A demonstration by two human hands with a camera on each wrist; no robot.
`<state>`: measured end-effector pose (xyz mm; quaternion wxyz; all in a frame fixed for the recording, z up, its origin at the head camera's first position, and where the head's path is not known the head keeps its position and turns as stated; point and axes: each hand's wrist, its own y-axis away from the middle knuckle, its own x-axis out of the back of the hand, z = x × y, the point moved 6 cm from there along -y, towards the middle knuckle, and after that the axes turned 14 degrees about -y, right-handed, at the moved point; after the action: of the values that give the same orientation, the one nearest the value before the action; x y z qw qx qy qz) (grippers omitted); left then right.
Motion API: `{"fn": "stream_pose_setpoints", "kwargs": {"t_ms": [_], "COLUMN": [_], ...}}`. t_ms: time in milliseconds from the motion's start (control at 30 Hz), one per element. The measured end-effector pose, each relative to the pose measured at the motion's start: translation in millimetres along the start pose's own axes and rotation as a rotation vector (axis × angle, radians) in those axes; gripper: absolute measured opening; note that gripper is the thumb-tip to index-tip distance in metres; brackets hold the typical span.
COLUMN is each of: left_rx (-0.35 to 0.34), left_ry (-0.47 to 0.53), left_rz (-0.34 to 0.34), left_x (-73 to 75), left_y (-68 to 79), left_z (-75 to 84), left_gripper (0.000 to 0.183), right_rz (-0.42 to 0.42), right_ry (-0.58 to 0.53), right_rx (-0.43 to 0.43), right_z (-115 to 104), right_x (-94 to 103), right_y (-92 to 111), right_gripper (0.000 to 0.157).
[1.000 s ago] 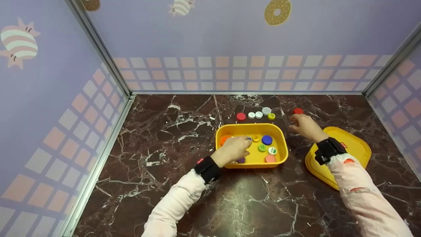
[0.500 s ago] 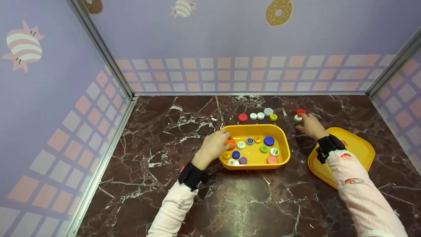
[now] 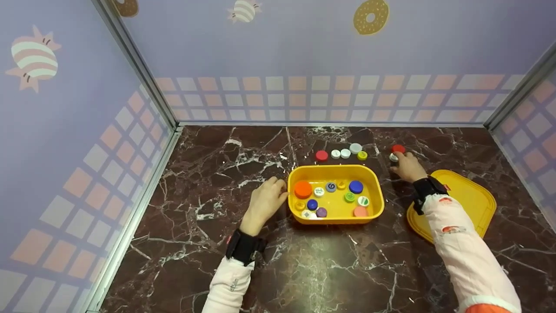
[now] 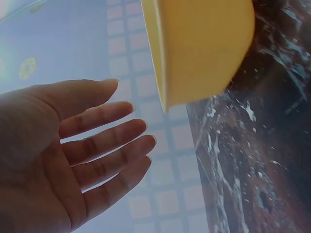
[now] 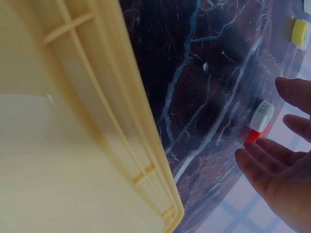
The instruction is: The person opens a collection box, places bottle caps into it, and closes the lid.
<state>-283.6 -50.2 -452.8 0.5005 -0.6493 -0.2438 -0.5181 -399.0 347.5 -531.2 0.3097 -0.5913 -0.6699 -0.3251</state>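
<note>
My left hand, its fingers relaxed and holding nothing, is just outside the left wall of the yellow box. In the left wrist view its palm faces the box's side. Inside the box lie several bottle caps, among them an orange cap, a dark blue cap and a purple cap. My right hand is beside a white cap and a red cap on the table. In the right wrist view its fingers are spread around the white cap, without a visible grip.
Behind the box, a red cap, two white caps, a grey cap and a yellow cap lie in a row. The yellow lid lies under the right forearm. Patterned walls enclose the dark marbled table.
My left hand has moved left out of the box to its outer side. A white cap has come into view beside the red cap at my right hand, which stays near it.
</note>
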Motion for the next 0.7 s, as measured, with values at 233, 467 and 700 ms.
{"fn": "stream_pose_setpoints", "kwargs": {"t_ms": [233, 467, 700], "left_rx": [0.054, 0.107, 0.141], "left_ry": [-0.012, 0.103, 0.191], "left_rz": [0.024, 0.008, -0.012], "left_x": [-5.3, -11.6, -24.2], "left_y": [16.0, 27.0, 23.4], "left_z": [-9.9, -14.4, -14.8], "left_gripper": [0.017, 0.014, 0.015], "right_rz": [0.008, 0.028, 0.092], "right_ry": [0.018, 0.045, 0.054], "right_rx": [-0.043, -0.023, 0.049], "right_z": [3, 0, -5], "right_x": [-5.8, -10.6, -8.2], "right_y": [-4, -5, -3], "right_gripper": [0.054, 0.052, 0.040]}}
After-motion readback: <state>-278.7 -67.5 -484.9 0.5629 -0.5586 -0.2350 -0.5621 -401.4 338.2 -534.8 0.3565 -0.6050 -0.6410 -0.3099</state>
